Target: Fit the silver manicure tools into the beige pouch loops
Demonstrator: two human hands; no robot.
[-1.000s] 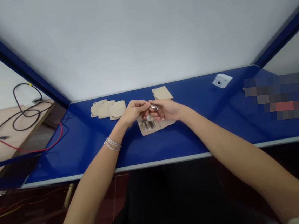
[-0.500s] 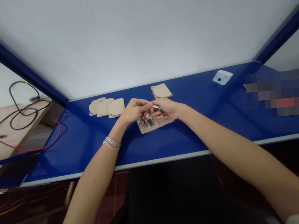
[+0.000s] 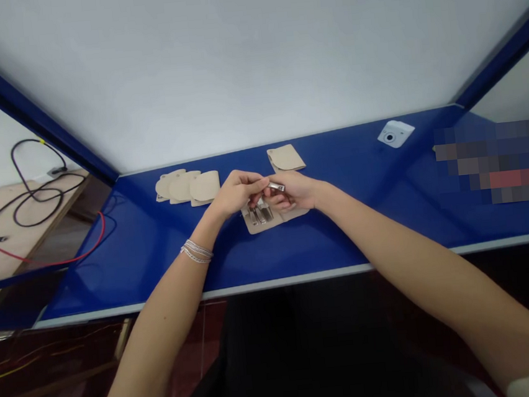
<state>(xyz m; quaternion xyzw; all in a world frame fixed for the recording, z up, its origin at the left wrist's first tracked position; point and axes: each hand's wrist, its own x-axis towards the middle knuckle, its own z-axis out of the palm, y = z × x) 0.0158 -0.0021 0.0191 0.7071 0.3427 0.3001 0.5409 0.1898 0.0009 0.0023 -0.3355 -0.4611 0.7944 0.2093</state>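
Note:
Both my hands meet over an open beige pouch lying on the blue table. The pouch holds several small metal tools in its slots. My left hand and my right hand pinch a small shiny metal tool between their fingertips, just above the pouch. A thin bracelet circles my left wrist.
Three closed beige pouches lie in a row at the back left, and another beige pouch sits behind my right hand. A small white camera rests at the back right. Black and red cables lie on a wooden surface to the left.
Both hands stay pinched on the metal tool over the pouch. The view has shifted slightly; the hands have hardly moved.

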